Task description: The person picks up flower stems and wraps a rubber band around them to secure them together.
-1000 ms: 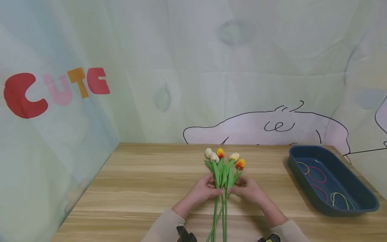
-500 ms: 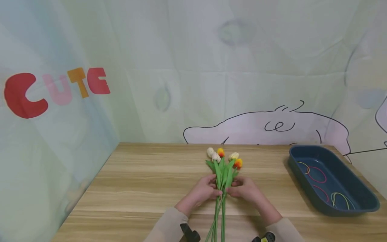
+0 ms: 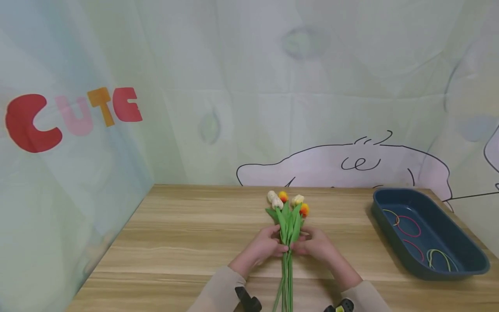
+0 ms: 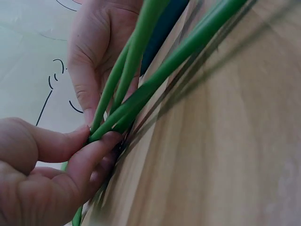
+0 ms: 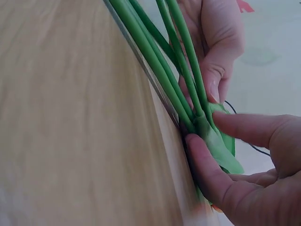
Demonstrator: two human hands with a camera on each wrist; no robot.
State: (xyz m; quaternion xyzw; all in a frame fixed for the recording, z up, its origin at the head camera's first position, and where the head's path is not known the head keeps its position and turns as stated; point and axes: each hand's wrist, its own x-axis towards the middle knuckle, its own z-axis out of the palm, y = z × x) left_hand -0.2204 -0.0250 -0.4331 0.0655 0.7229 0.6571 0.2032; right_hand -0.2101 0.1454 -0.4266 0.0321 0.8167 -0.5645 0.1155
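A bunch of artificial tulips [image 3: 288,223] lies in the middle of the wooden table, white, cream and orange-yellow heads pointing away from me. Their green stems [image 3: 287,277] run toward the near edge. From the left, my left hand [image 3: 266,245] pinches the stems between thumb and fingers, just below the leaves; the left wrist view shows this left hand [image 4: 47,183] close up. Opposite it, my right hand [image 3: 316,245] grips the bunch at the leaf bases. In the right wrist view, thumb and forefinger of the right hand [image 5: 254,174] sit either side of the stems.
On the right of the wooden table [image 3: 175,242] stands a dark blue tub [image 3: 468,242]. Inside it lie several thin rubber bands [image 3: 408,225], pink, yellow and pale green. A printed cloth backdrop [image 3: 249,86] hangs behind and to the left.
The hands have drawn a little closer together. The tulip heads on the right have shifted left, and the spread stems now lie in one tighter bundle. The tub has not moved.
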